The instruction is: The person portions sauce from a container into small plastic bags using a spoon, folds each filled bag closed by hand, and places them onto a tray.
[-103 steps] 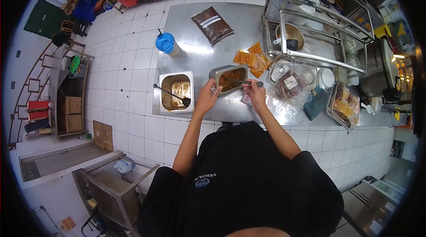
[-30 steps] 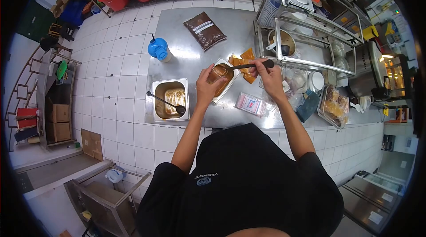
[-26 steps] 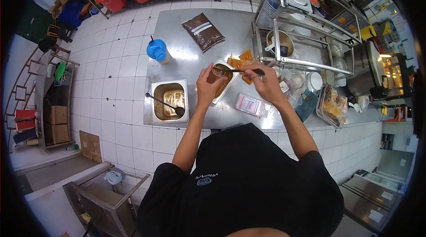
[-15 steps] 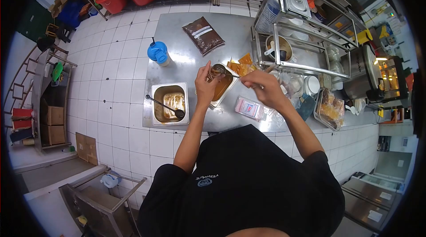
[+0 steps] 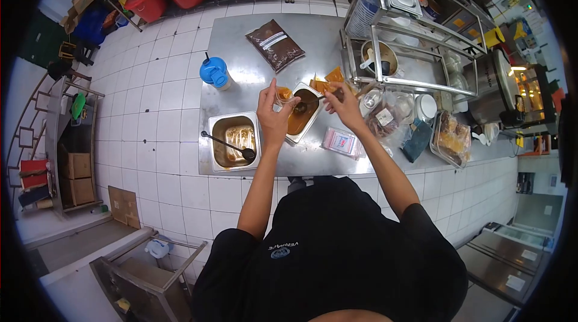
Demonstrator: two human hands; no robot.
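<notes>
My left hand [image 5: 274, 118] is closed around a small clear cup [image 5: 283, 94] with orange sauce in it. It is held at the left rim of a steel pan [image 5: 308, 124] that contains orange-brown sauce. My right hand [image 5: 344, 107] grips the handle of a ladle, and the ladle's bowl [image 5: 301, 107] is over or in the pan's sauce; I cannot tell which. Behind my right hand lies an opened orange sauce pouch [image 5: 332, 77]. Below it is a packet with a pink and blue label [image 5: 341, 142].
On the left, a second steel pan [image 5: 212, 126] holds a black ladle [image 5: 247, 154]. A blue-lidded bottle [image 5: 214, 72] and a sealed brown pouch [image 5: 275, 46] stand and lie farther back. To the right are a metal rack [image 5: 415, 84], a white-lidded jar [image 5: 426, 106] and a tray of bagged food [image 5: 450, 141].
The ladle's bowl has gone from over the cup to the pan, and my right hand has shifted slightly left. Orange sauce now shows in the cup.
</notes>
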